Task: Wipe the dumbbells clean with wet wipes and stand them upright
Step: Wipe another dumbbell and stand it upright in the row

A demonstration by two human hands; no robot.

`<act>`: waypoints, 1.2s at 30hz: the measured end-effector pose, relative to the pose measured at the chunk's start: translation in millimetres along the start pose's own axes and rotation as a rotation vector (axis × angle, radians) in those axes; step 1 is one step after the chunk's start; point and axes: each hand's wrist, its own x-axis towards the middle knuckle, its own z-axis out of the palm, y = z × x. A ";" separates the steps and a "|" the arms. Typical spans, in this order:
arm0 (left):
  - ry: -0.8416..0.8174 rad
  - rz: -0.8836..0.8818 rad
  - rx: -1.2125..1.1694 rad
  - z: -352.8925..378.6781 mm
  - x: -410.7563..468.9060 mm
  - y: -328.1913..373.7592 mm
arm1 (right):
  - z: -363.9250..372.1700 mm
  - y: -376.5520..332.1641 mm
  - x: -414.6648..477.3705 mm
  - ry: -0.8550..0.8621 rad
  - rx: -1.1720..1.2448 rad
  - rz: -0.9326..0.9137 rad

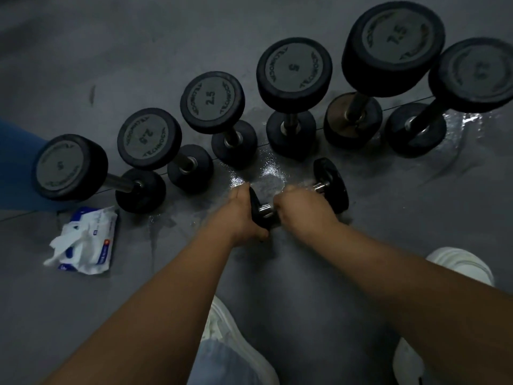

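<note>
The small dumbbell [331, 187] is lying sideways on the wet floor [416, 218], the left hand [238, 215] clasping one head and the right hand [299, 209] wrapping its handle [265, 208]. Rigid, seemingly light, probably slick: the handle is offering the surest hold.

Grey floor [83, 315] under you, wet in patches.
Six dumbbells [212, 102] stand on end in a row across it. Just in front of the row, a small dumbbell [330, 184] lies on its side at a shiny wet patch [266, 173]. A pack of wet wipes [91, 243] lies to your left, one wipe sticking out. Your white shoes [233, 337] stand nearest.
</note>
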 end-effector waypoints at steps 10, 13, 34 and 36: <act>-0.034 -0.007 -0.019 -6.3 3.4 -3.1 | -4.0 4.7 20.4 -0.092 -0.269 -0.098; 0.014 0.010 0.071 -3.8 -4.4 0.2 | -6.9 4.1 27.3 -0.206 -0.264 -0.085; 0.111 0.017 0.187 32.7 -37.2 13.7 | 21.6 12.8 -23.1 0.191 -0.120 0.036; 0.090 0.021 0.172 27.4 -31.2 13.0 | 30.7 0.9 -24.3 0.155 -0.134 -0.096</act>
